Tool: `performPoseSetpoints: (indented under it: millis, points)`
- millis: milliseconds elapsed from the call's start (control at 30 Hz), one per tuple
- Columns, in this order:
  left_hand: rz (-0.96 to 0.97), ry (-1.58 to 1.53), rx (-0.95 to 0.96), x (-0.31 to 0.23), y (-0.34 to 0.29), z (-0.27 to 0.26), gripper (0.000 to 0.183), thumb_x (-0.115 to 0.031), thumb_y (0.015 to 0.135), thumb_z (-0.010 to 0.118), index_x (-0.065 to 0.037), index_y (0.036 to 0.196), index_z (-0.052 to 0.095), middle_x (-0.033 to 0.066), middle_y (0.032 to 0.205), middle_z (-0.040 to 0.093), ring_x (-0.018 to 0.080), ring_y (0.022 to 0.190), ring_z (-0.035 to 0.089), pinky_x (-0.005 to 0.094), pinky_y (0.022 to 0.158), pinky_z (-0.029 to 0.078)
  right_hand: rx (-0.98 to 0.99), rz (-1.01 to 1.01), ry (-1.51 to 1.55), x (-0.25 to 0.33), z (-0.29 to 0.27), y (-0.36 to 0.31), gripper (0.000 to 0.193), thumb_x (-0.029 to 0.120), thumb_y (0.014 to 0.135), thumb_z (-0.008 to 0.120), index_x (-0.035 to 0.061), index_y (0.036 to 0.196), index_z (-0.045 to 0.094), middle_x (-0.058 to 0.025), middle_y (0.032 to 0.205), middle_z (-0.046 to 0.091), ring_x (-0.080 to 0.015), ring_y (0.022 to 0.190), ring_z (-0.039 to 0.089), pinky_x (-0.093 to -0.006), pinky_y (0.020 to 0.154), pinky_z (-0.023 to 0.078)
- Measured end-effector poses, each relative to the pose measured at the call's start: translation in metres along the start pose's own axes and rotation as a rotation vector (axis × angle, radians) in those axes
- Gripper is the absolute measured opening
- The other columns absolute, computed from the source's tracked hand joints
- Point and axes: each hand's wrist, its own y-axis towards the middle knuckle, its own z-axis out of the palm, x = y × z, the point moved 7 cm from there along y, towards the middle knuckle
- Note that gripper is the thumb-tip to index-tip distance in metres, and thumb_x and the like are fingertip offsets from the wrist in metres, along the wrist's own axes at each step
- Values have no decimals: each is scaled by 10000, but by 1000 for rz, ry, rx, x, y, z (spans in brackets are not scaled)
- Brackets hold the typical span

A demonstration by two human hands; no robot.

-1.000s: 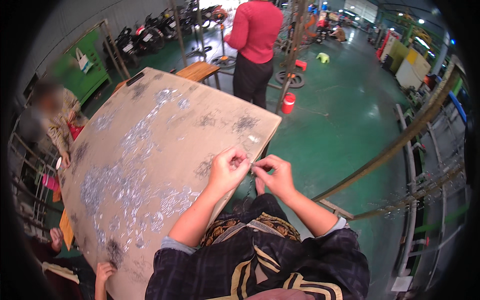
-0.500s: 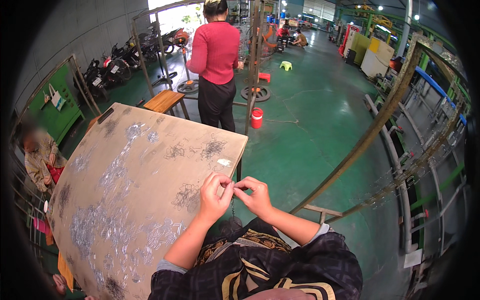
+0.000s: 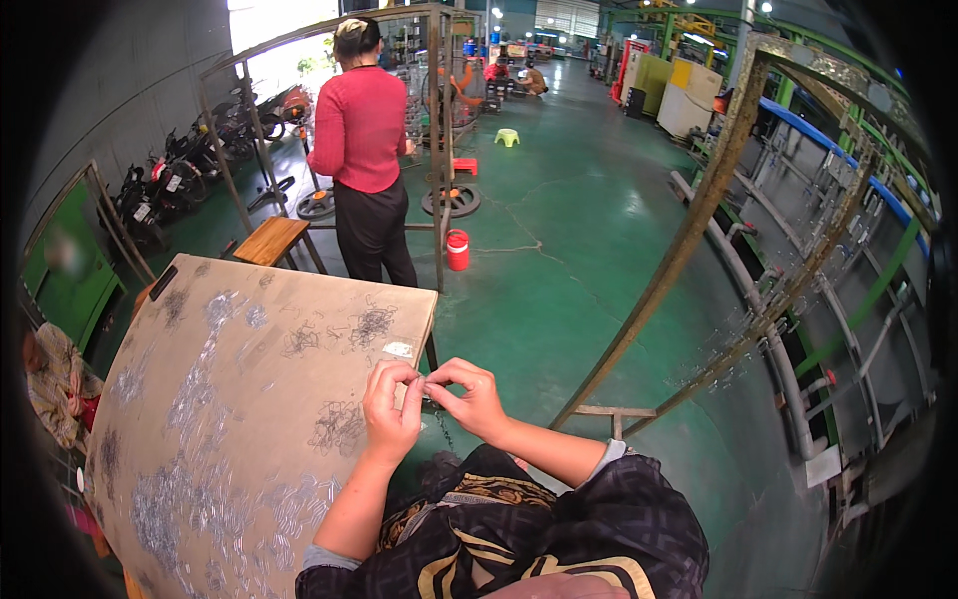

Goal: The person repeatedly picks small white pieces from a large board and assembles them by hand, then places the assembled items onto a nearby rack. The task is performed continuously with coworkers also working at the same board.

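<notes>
My left hand (image 3: pixel 392 411) and my right hand (image 3: pixel 473 403) meet in front of me, near the table's right edge. Both pinch with thumb and fingertips at the top of a thin, dark chain of small links (image 3: pixel 443 427), which hangs below them. What lies right between the fingertips is too small to make out. To the left, the brown tabletop (image 3: pixel 289 374) carries many small shiny silver metal pieces (image 3: pixel 165 499). Tangled piles of dark wire pieces (image 3: pixel 337 427) lie closer to my left hand.
A rusty metal frame (image 3: pixel 664 265) with small pieces hanging on it stands to my right. Ahead, a person in a red top (image 3: pixel 361 130) stands beyond the table. A wooden bench (image 3: pixel 267 243), a red jug (image 3: pixel 457 250) and a green stool (image 3: pixel 507 137) stand farther off. Another person (image 3: pixel 65 384) is at left.
The view has turned a little to the right, so the scene shifts left. My hands stay pinched together at the chain's top, with the fingertips slightly closer.
</notes>
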Motion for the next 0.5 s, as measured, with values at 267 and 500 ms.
performPoseSetpoints:
  millis: [267, 500]
  points:
    - [87, 2, 26, -17, 11, 8, 70, 42, 857, 550, -6, 901, 526, 140, 878, 592, 256, 813, 596, 337, 758, 476, -1, 29, 72, 2, -12, 6, 98, 22, 790, 716, -6, 883, 708, -86, 862, 660, -162, 796, 615, -285, 723, 485]
    - [182, 44, 53, -37, 22, 14, 80, 33, 853, 569, -13, 903, 526, 136, 879, 590, 271, 819, 589, 353, 758, 473, -76, -11, 136, 14, -23, 6, 113, 28, 799, 725, -5, 907, 713, -75, 834, 644, -135, 754, 603, -265, 683, 488]
